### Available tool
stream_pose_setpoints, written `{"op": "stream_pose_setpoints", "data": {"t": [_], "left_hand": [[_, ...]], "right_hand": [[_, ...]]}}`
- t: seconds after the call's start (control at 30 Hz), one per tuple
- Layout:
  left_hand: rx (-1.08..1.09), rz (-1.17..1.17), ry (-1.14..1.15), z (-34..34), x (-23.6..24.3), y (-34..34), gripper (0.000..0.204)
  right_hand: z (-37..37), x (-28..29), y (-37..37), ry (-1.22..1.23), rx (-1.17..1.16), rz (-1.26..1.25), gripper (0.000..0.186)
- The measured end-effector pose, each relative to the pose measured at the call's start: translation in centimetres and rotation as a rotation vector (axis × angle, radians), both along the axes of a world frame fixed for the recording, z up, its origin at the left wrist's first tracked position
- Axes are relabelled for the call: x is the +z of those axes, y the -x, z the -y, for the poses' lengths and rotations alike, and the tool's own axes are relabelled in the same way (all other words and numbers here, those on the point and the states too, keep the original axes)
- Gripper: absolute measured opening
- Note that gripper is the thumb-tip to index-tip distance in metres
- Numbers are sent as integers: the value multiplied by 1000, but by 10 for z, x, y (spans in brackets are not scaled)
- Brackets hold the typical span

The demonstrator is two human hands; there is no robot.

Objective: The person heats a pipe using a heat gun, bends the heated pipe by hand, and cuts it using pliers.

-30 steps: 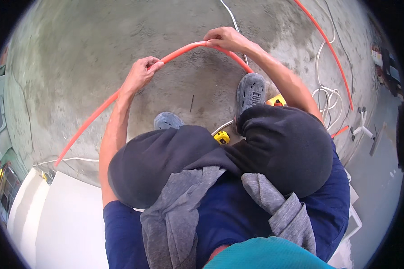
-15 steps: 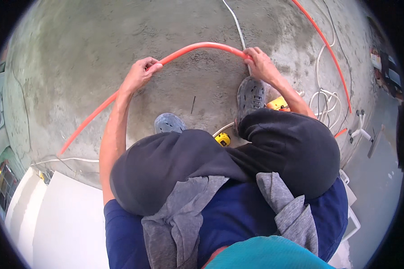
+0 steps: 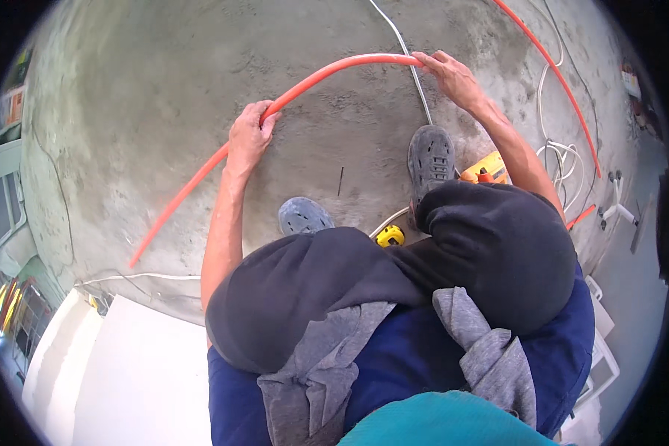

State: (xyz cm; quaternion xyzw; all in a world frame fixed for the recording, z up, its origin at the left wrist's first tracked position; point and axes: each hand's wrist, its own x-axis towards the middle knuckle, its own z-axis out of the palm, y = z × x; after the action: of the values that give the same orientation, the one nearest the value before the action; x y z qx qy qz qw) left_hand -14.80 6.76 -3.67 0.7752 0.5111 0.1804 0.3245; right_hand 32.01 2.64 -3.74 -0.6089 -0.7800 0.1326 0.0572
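An orange-red plastic pipe [image 3: 334, 67] arches between my two hands above the grey concrete floor. My left hand [image 3: 251, 134] is wrapped round it partway along, and its free end slopes down to the lower left, past my forearm. At the pipe's right end, my right hand [image 3: 451, 78] grips it, thumb and fingers closed on the tip. Beneath my arms are my grey clog shoes [image 3: 431, 157]. A yellow tape measure [image 3: 390, 236] lies on the floor between my legs.
A yellow-orange tool [image 3: 490, 168] sits beside my right shoe. Another orange pipe [image 3: 553, 74] lies at the far right, near a loosely coiled white cable [image 3: 568, 160]. White boards [image 3: 148, 372] stand at the lower left. A thin dark stick [image 3: 340, 181] lies between my shoes.
My right hand has moved farther away and slightly right with the pipe's end. My left hand has slid or shifted right along with it. The whole view has shifted a little.
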Motion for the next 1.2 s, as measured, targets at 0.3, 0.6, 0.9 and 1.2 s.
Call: {"op": "stream_pose_setpoints", "data": {"t": [0.3,0.6,0.9,1.2], "left_hand": [[43,-37,-50,2,-5,-9,26],[49,-53,8,4,-1,-12,24],[88,-76,12,10,3,-4,24],[73,-88,-21,9,-7,-7,25]], "right_hand": [[-2,-8,0,20,-6,-35,43],[25,-19,-2,10,-164,-311,36],[28,-32,8,11,-154,-299,33],[33,-33,10,-17,-133,-278,36]]}}
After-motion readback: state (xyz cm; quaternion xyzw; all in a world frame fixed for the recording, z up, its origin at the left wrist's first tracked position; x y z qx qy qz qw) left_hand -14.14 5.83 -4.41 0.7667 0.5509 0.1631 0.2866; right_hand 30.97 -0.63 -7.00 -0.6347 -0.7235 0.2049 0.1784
